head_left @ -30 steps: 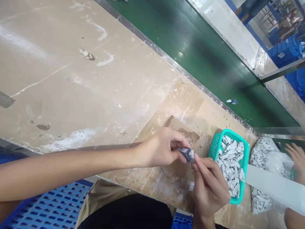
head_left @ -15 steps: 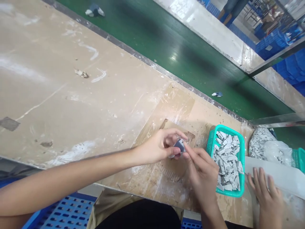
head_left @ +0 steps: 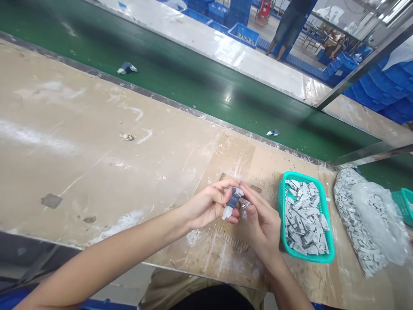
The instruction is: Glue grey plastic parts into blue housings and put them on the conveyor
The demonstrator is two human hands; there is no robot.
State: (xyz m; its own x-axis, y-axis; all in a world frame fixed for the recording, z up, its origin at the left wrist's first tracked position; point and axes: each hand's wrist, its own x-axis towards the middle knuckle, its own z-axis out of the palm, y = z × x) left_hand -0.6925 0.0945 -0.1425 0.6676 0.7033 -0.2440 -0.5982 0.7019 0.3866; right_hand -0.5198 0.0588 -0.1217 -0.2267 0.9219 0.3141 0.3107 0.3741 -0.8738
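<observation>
Over bench (head_left: 97, 172) – you're gripping blue-grey plastic part (head_left: 232, 201) in curled left hand (head_left: 209, 204), right hand (head_left: 261, 226) pinching small shiny bit (head_left: 243, 206) against it – teal basket (head_left: 283, 211) of grey pieces (head_left: 305, 217) sitting just beside, likely for easy reach.

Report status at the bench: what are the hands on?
Left hand holding grey-blue plastic part. Right hand close against it, grip unclear. Teal basket of grey pieces beside right hand.

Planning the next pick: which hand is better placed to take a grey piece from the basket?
Right, probably. The right hand sits next to the teal basket holding the grey pieces. The left hand is farther off, with the blue-grey part at its fingertips.
</observation>
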